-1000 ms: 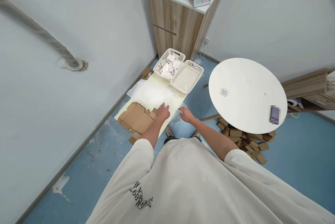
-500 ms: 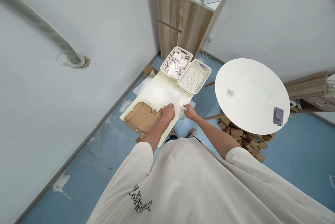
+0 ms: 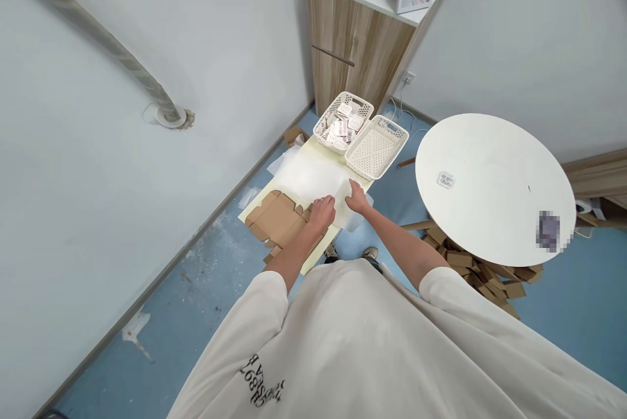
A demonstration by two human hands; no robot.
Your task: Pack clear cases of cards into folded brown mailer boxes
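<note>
My left hand is closed at the near edge of a translucent white sheet, its fingers bunched and apparently pinching it. To the right, my right hand rests on the same sheet with thumb and fingers apart. The sheet lies over a narrow pale-yellow table, and part of it hangs past the right edge. Beside my left hand is an unfolded brown cardboard box, lying flat and partly covered by my forearm.
Beyond the sheet stand a white basket of small printed packets and a second white basket with nothing visible inside. A round white table is at right, brown cardboard boxes piled below. A wooden cabinet stands behind.
My right hand has moved forward onto the sheet, while my left hand stays near its front edge. The view has shifted, so the surroundings appear further right.
</note>
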